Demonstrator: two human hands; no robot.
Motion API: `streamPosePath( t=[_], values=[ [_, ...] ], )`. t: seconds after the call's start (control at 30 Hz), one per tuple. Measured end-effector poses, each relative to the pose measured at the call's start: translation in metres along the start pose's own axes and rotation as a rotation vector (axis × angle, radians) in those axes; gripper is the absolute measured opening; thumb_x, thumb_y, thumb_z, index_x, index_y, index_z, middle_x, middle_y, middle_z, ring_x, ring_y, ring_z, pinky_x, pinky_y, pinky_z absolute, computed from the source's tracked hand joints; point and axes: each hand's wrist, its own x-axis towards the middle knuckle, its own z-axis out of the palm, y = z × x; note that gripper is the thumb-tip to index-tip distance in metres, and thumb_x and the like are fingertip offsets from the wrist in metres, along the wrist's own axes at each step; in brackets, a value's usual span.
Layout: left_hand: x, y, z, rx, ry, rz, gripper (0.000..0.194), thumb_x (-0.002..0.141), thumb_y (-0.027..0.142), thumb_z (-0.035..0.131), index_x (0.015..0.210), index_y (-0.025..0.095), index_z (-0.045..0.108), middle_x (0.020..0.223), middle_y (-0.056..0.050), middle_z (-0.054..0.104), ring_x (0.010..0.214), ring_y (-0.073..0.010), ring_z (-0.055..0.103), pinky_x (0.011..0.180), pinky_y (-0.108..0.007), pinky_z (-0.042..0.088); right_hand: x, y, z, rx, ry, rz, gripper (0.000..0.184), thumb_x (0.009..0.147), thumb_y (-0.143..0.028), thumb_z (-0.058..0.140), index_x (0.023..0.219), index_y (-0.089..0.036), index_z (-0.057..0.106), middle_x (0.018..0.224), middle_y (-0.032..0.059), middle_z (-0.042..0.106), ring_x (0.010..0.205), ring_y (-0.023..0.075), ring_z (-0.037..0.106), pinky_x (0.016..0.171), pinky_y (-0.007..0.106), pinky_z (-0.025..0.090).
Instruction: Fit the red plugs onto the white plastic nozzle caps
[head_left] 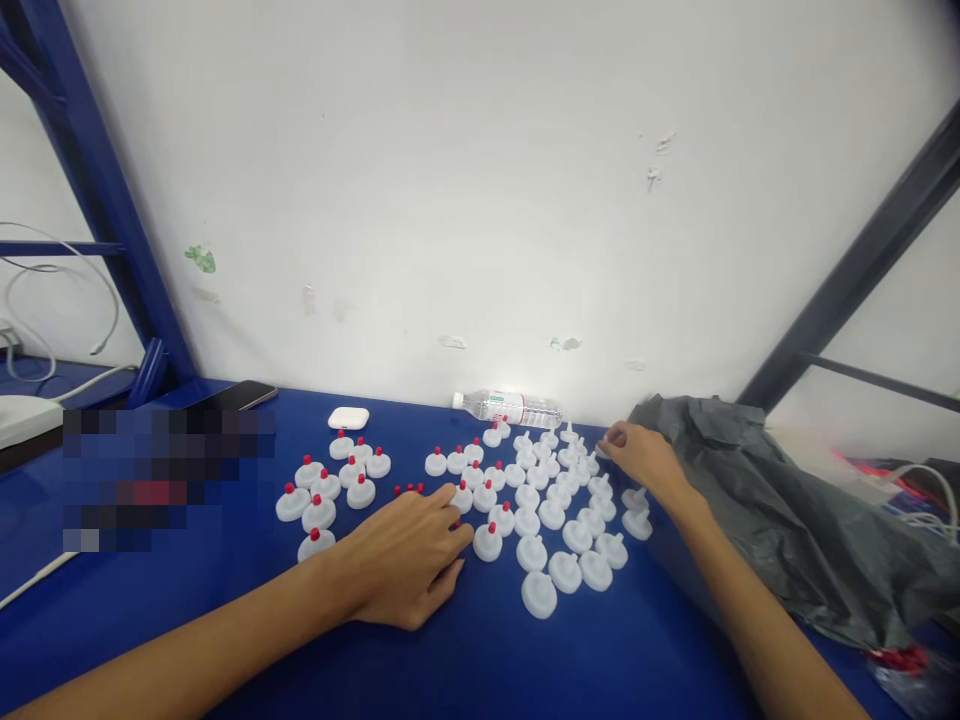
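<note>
White round lids with nozzles are spread over the blue table (315, 650). Many on the left and in the middle carry small red caps, such as this red-capped lid (488, 542). To the right are plain white nozzle lids (539, 594) without red tips. My left hand (409, 560) rests low among the red-capped lids, fingers curled. A bit of red shows between its fingertips, but what they hold is hidden. At the far right of the plain lids, my right hand (646, 460) pinches a white nozzle lid (602, 450) between thumb and fingers.
A clear plastic bottle (510, 408) lies against the wall, with a white case (349, 418) left of it. A phone (244, 394) lies farther left. On the right is a grey plastic bag (780, 510). Blue rack posts (112, 190) and cables stand at the left.
</note>
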Motion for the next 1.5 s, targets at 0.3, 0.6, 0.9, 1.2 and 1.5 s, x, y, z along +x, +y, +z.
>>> streamPosePath(
  t=[0.3,0.6,0.9,1.2,1.5],
  values=[
    [0.000,-0.011,0.008,0.046,0.042,-0.055,0.012,0.091,0.021,0.051,0.081,0.020,0.056,0.076,-0.008,0.062,0.087,-0.0273,0.058,0.057,-0.035,0.040,-0.012,-0.041,-0.018,0.066,0.024,-0.243,0.039,0.102,-0.045,0.038,0.101,-0.019,0.068,0.101,0.0111,0.075,0.095,0.0274,0.068,0.083,0.037,0.048],
    [0.002,-0.009,0.000,0.053,0.058,-0.068,0.017,0.096,0.029,0.048,0.085,0.020,0.057,0.082,-0.007,0.062,0.089,-0.0267,0.057,0.060,-0.036,0.044,-0.034,-0.126,-0.001,0.064,0.010,-0.650,0.045,0.108,-0.042,0.027,0.120,-0.024,0.067,0.110,0.0074,0.074,0.108,0.0269,0.065,0.096,0.048,0.047],
    [0.003,-0.011,-0.005,0.070,0.169,-0.109,0.020,0.098,0.024,0.043,0.081,0.020,0.053,0.084,-0.007,0.061,0.081,-0.0237,0.054,0.055,-0.032,0.039,-0.021,-0.133,-0.001,0.085,0.061,-0.720,0.041,0.109,-0.036,0.032,0.107,-0.022,0.071,0.103,0.0056,0.077,0.103,0.0246,0.070,0.096,0.046,0.049],
    [0.003,-0.012,-0.002,0.065,0.367,-0.335,0.014,0.101,0.028,0.045,0.101,0.019,0.055,0.088,-0.006,0.064,0.082,-0.0234,0.057,0.053,-0.030,0.037,-0.065,-0.150,-0.034,0.309,0.243,-0.888,0.023,0.102,-0.022,0.049,0.125,-0.022,0.054,0.116,0.0091,0.070,0.108,0.0248,0.067,0.094,0.044,0.053],
    [0.004,-0.020,0.004,0.191,0.283,-0.399,0.016,0.104,0.029,0.040,0.106,0.021,0.054,0.085,-0.005,0.064,0.080,-0.0230,0.058,0.051,-0.028,0.033,-0.095,-0.177,-0.027,0.423,0.299,-1.206,0.034,0.098,-0.012,0.050,0.131,-0.021,0.045,0.111,0.0091,0.073,0.111,0.0209,0.068,0.090,0.038,0.058]
  ],
)
